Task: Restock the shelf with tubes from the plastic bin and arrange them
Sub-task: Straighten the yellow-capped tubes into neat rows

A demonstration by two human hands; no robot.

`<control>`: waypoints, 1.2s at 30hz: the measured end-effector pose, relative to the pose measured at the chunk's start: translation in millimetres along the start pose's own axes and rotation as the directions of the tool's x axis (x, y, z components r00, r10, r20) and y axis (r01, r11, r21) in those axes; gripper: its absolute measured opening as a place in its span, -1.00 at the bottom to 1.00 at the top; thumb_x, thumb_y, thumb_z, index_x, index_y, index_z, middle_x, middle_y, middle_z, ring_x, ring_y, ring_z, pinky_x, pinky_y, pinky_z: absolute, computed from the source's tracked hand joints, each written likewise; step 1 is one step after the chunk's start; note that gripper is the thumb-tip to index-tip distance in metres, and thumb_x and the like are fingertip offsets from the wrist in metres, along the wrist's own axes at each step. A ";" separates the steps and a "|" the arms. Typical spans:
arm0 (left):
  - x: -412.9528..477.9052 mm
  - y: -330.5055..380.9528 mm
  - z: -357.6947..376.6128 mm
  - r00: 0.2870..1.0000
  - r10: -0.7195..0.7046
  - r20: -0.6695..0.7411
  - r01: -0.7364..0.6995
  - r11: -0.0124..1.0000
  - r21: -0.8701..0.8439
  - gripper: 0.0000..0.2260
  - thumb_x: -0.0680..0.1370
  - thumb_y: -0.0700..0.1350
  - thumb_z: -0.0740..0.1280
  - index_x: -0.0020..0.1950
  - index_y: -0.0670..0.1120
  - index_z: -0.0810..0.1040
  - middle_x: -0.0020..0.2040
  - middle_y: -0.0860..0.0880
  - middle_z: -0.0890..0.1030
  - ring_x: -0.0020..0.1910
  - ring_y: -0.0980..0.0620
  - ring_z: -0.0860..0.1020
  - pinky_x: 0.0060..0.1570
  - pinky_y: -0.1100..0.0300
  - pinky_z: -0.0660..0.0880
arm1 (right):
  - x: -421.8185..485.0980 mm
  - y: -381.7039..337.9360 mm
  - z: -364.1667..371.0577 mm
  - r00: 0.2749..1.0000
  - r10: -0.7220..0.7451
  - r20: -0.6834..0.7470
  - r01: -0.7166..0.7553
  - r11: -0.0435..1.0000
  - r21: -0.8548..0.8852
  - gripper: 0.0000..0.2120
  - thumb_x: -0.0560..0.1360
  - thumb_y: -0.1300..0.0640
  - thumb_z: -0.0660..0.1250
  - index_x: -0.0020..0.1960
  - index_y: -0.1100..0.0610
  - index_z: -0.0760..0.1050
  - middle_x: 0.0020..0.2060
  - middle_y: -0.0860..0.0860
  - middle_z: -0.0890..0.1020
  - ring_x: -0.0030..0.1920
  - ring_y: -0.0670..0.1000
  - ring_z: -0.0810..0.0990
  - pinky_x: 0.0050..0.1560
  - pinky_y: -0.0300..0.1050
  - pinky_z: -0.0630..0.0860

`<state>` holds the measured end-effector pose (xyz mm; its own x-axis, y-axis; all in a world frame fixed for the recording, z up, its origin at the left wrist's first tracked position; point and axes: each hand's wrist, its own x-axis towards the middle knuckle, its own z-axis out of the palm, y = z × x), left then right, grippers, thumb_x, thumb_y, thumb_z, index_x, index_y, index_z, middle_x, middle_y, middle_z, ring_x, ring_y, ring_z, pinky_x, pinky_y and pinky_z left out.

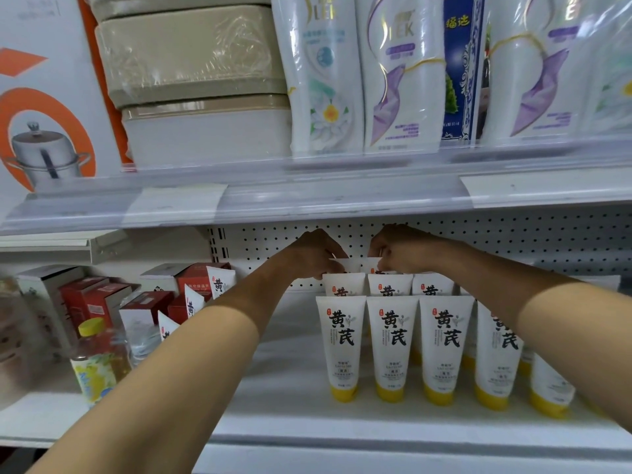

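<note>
Nearest the camera, two bare forearms are seen reaching forward and upward from the bottom edge towards the back of a white shelf [290, 381]. Between and beneath them, a front row of white tubes [393, 347] with yellow caps is stood cap-down near the shelf's front edge, side by side and upright, with black characters printed on each. A second row [390, 285] is set directly behind the first, only its upper parts being visible.

To the left, on a neighbouring shelf section, a bottle with a yellow lid [97, 360] is stood at the front, and behind it red and white boxes [113, 302] are crowded together, with a few tubes of the same kind leaning among them.

Further back, at the third row, a white tube top [347, 265] is pinched by the left hand [316, 253], whose fingers are curled closed over its flat crimped end. Just beside it, a second tube top [372, 264] is gripped at its upper edge by the right hand [402, 251], also closed. The two hands are held near each other, just apart, in front of the perforated back panel [513, 241].

Farthest and above, an upper shelf [342, 186] with a clear price strip is loaded with white refill pouches [400, 73], stacked beige containers [195, 63] and a box showing a steel pot [44, 97].
</note>
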<state>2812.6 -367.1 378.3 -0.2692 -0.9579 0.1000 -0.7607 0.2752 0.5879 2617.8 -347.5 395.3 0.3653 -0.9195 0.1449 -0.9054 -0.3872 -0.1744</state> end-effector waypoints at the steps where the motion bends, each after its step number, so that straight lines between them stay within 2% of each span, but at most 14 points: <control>1: -1.1 0.9 -0.7 1.000 -0.002 0.004 0.002 1.000 0.002 -0.71 0.42 -0.11 0.51 0.13 -0.08 0.64 0.13 -0.09 0.62 0.01 -0.06 0.63 -0.15 0.14 0.62 | 0.2 0.3 0.2 1.000 0.002 0.000 -0.002 1.000 -0.001 -0.78 0.49 0.19 0.37 0.13 0.09 0.58 0.03 -0.03 0.59 -0.05 -0.05 0.54 -0.04 -0.20 0.43; 4: -6.0 4.0 -5.0 1.000 0.002 0.024 -0.002 1.000 0.003 -0.71 0.45 -0.13 0.48 0.16 -0.05 0.62 0.08 -0.08 0.64 -0.08 -0.01 0.60 -0.29 0.21 0.53 | -1.8 -0.4 -1.5 1.000 0.014 0.000 -0.014 1.000 0.014 -0.77 0.50 0.18 0.35 0.16 0.10 0.57 0.16 0.00 0.58 0.01 -0.04 0.54 0.02 -0.19 0.45; 7: -10.3 2.0 -11.2 1.000 0.002 -0.020 -0.003 0.998 -0.055 -0.77 0.46 -0.18 0.45 0.08 0.03 0.64 0.03 -0.09 0.67 0.02 -0.10 0.62 0.01 0.00 0.60 | -6.7 -3.2 -6.1 1.000 0.022 -0.001 -0.022 0.998 0.052 -0.73 0.53 0.15 0.33 0.23 0.08 0.54 0.22 0.00 0.54 0.17 -0.01 0.52 0.21 -0.15 0.44; 10: -24.2 0.0 -17.3 0.996 0.023 -0.090 -0.032 0.994 -0.100 -0.77 0.47 -0.20 0.43 0.08 0.03 0.63 0.02 -0.05 0.68 0.10 -0.06 0.61 0.00 0.08 0.57 | -12.3 -8.2 -10.7 1.000 0.006 -0.012 -0.005 0.997 0.081 -0.70 0.55 0.12 0.32 0.27 0.06 0.53 0.28 -0.02 0.53 0.25 -0.01 0.50 0.28 -0.15 0.39; 12: -35.9 -3.2 -22.6 0.990 0.053 -0.128 -0.069 0.990 -0.121 -0.78 0.44 -0.19 0.44 0.06 -0.01 0.64 0.06 -0.11 0.67 0.11 -0.10 0.61 0.13 0.02 0.55 | -16.0 -16.1 -13.7 1.000 -0.012 -0.029 0.015 0.996 0.086 -0.69 0.56 0.10 0.31 0.30 0.04 0.51 0.31 -0.04 0.51 0.27 -0.01 0.49 0.33 -0.12 0.38; 14: -53.3 -4.6 -29.4 0.984 0.074 -0.162 -0.087 0.993 -0.075 -0.81 0.48 -0.19 0.42 0.07 0.00 0.65 0.10 -0.09 0.66 0.10 -0.06 0.61 0.20 0.01 0.52 | -18.0 -27.0 -15.6 0.998 -0.044 -0.053 0.049 0.995 0.086 -0.69 0.56 0.07 0.31 0.29 0.03 0.52 0.30 -0.03 0.52 0.24 0.00 0.50 0.33 -0.08 0.40; 16: -71.3 -7.3 -37.9 0.977 0.091 -0.193 -0.095 0.995 -0.016 -0.81 0.51 -0.18 0.40 0.10 0.00 0.65 0.11 -0.03 0.65 0.10 0.02 0.60 0.21 0.13 0.51 | -20.6 -39.5 -16.7 0.994 -0.070 -0.079 0.077 0.994 0.082 -0.72 0.55 0.05 0.31 0.25 0.00 0.55 0.26 -0.03 0.54 0.21 0.01 0.52 0.31 -0.04 0.42; 18: -94.9 -7.5 -48.1 0.967 0.116 -0.226 -0.101 0.992 0.077 -0.80 0.55 -0.14 0.36 0.16 -0.01 0.63 0.12 0.04 0.64 0.10 0.11 0.58 0.19 0.30 0.46 | -25.0 -52.9 -17.2 0.990 -0.094 -0.106 0.103 0.991 0.087 -0.76 0.55 0.04 0.30 0.20 -0.01 0.56 0.23 -0.06 0.57 0.18 0.01 0.53 0.29 -0.03 0.44; 22: -134.0 -12.7 -71.6 0.955 0.130 -0.266 -0.087 0.982 0.168 -0.81 0.57 -0.12 0.33 0.16 0.01 0.62 0.10 0.09 0.63 0.04 0.18 0.56 0.12 0.39 0.43 | -38.3 -83.3 -16.1 0.964 -0.176 -0.201 0.198 0.976 0.095 -0.79 0.55 0.04 0.27 0.13 0.01 0.60 0.14 -0.08 0.62 0.12 0.00 0.56 0.25 -0.03 0.45; 26: -163.3 -29.9 -91.2 0.946 0.079 -0.314 -0.012 0.978 0.209 -0.81 0.59 -0.15 0.31 0.16 0.00 0.63 0.02 0.13 0.59 -0.16 0.33 0.49 -0.16 0.57 0.44 | -49.1 -119.1 -6.6 0.947 -0.239 -0.215 0.275 0.948 0.161 -0.81 0.56 0.01 0.25 0.09 -0.04 0.60 0.07 -0.13 0.63 0.08 -0.05 0.58 0.21 -0.05 0.49; 28: -178.1 -40.3 -96.3 0.940 0.059 -0.337 0.007 0.982 0.191 -0.81 0.57 -0.23 0.31 0.13 -0.08 0.64 0.01 0.03 0.63 -0.17 0.27 0.52 -0.23 0.62 0.41 | -51.6 -138.6 1.6 0.940 -0.277 -0.198 0.311 0.935 0.170 -0.83 0.56 0.01 0.27 0.06 -0.06 0.61 0.04 -0.14 0.65 0.04 -0.06 0.59 0.19 -0.04 0.51; 30: -194.4 -50.0 -100.0 0.938 0.035 -0.345 0.026 0.985 0.171 -0.80 0.57 -0.29 0.30 0.09 -0.10 0.66 -0.02 0.02 0.66 -0.12 0.20 0.57 -0.15 0.57 0.44 | -51.6 -157.5 9.9 0.935 -0.304 -0.183 0.333 0.929 0.161 -0.85 0.55 0.01 0.28 0.02 -0.08 0.62 -0.01 -0.14 0.66 0.02 -0.04 0.60 0.18 -0.05 0.50; 33: -216.9 -62.3 -103.4 0.941 -0.020 -0.337 0.068 0.989 0.131 -0.66 0.54 -0.38 0.22 0.01 -0.01 0.67 -0.10 0.14 0.66 -0.09 0.30 0.58 -0.09 0.46 0.49 | -49.2 -180.4 21.8 0.929 -0.337 -0.151 0.362 0.914 0.183 -0.82 0.53 -0.06 0.28 -0.01 -0.05 0.63 -0.08 -0.12 0.68 -0.04 -0.01 0.62 0.11 -0.03 0.55; 36: -228.8 -77.2 -103.3 0.948 -0.062 -0.313 0.100 0.989 0.108 -0.62 0.49 -0.43 0.22 0.05 -0.01 0.63 -0.06 0.06 0.67 -0.07 0.21 0.61 0.07 0.23 0.56 | -48.1 -201.8 32.7 0.925 -0.363 -0.112 0.379 0.899 0.217 -0.64 0.51 -0.21 0.26 -0.11 0.07 0.61 -0.24 -0.02 0.65 -0.23 0.03 0.59 -0.13 -0.07 0.54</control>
<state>2994.0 -177.8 393.0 -0.0230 -0.9507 0.3093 -0.8430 0.1848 0.5052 2790.0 -227.4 391.7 0.6426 -0.7023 0.3063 -0.6286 -0.7118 -0.3133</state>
